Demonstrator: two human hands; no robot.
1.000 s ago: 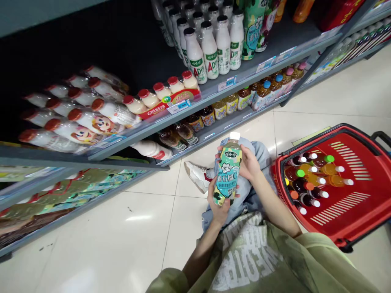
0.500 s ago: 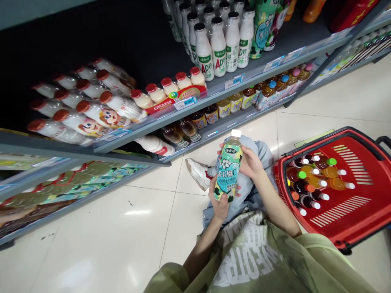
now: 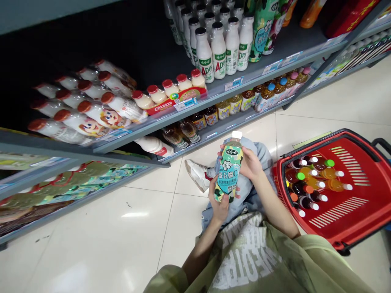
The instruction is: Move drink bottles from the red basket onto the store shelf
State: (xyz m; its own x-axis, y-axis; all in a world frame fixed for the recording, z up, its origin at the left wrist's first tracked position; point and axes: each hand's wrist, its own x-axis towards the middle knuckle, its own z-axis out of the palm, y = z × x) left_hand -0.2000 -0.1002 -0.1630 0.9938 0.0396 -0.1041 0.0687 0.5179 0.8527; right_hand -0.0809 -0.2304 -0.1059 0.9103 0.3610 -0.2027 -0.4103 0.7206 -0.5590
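I hold a drink bottle (image 3: 228,169) with a green-and-teal flowered label and a white cap, tilted over my lap. My left hand (image 3: 217,204) cups its bottom end, fingers wrapped round it. My right hand (image 3: 252,163) grips the upper part from the right side. Below the bottle lie my knee in light jeans (image 3: 255,151) and my white shoe (image 3: 197,175) on the tiled floor.
A red shopping basket (image 3: 363,195) with several bottles stands on the floor at my right. Grey shelves (image 3: 189,110) ahead carry white milk-drink bottles (image 3: 218,51), red-capped bottles lying flat (image 3: 91,110) and tea bottles on the lowest shelf (image 3: 226,108). Glossy floor tiles (image 3: 106,236) spread to my left.
The bottle and both hands have barely shifted; the view drifted slightly, so shelves and basket sit a little differently in frame.
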